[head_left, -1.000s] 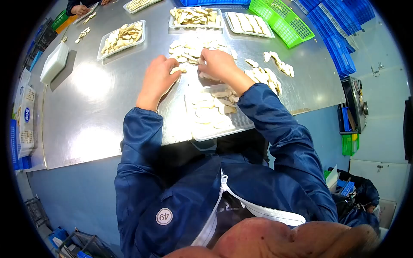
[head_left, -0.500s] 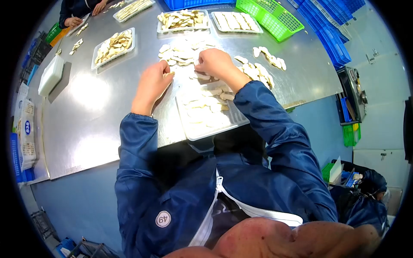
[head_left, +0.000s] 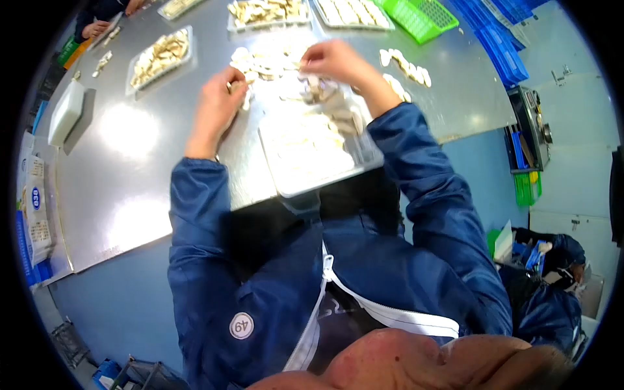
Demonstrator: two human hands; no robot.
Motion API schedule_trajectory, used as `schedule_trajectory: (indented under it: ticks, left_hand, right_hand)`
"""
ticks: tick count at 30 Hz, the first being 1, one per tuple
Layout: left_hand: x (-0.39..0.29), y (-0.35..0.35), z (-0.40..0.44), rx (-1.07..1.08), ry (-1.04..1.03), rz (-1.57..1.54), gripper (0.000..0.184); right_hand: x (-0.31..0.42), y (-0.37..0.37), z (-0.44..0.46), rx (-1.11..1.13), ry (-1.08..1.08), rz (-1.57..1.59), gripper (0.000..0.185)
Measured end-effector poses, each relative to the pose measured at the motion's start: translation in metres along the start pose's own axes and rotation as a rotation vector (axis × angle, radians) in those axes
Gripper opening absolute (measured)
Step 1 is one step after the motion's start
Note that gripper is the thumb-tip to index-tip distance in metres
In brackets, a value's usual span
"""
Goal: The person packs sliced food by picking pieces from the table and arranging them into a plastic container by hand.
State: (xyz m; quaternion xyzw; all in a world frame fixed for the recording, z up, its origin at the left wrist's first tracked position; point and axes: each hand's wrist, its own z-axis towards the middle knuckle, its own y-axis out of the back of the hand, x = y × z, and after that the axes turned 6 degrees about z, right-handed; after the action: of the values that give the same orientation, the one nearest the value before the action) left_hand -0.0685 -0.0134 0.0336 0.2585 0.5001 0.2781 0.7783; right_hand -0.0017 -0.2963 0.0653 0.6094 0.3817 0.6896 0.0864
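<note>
On the metal table, a pile of pale slices (head_left: pixel 266 64), which look like sliced mushroom, lies between my hands. My left hand (head_left: pixel 218 107) is at the pile's left side, its thumb and fingers pinched on a pale slice (head_left: pixel 246 99). At the pile's right edge, my right hand (head_left: pixel 338 62) has its fingertips pressed together; what they hold is hidden. Closer to my body, a clear plastic tray (head_left: pixel 369 164) contains more slices, washed out by glare. Loose slices (head_left: pixel 315 90) lie between this tray and the pile.
Filled trays stand farther back, one at left (head_left: pixel 133 78). More slices (head_left: pixel 406 68) lie to the right, below a green basket (head_left: pixel 422 23). A white stack of trays (head_left: pixel 67 114) sits at left. Another person's hand (head_left: pixel 96 28) is at the far left corner. Blue crates (head_left: pixel 494 45) stand beyond the table.
The view has shifted, so the table's contents sit higher and slightly left. My right hand has moved farther from my body, and loose slices show more plainly beside the near tray.
</note>
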Motion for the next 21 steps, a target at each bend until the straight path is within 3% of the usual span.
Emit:
schedule_trajectory:
  ticks: [3,6,9,13,21]
  left_hand:
    - [0.001,-0.001,0.002,0.026,0.020,-0.008,0.018]
    - [0.002,-0.007,0.003,0.058,0.020,-0.059,0.018]
    - [-0.003,-0.008,0.003,0.068,0.022,-0.078,0.022]
    - [-0.008,-0.014,0.001,0.060,0.013,-0.112,0.023]
    - [-0.026,-0.013,-0.004,0.122,-0.003,-0.212,0.023]
  right_hand:
    - [0.021,0.035,-0.057,-0.084,0.053,0.043,0.026]
    - [0.035,0.055,-0.102,0.020,-0.033,-0.086,0.025]
    - [0.025,0.045,-0.132,0.152,0.014,0.092,0.028]
    - [0.024,0.023,-0.152,0.131,-0.054,-0.026,0.014]
    - [0.018,0.010,-0.163,0.083,-0.082,-0.102,0.016]
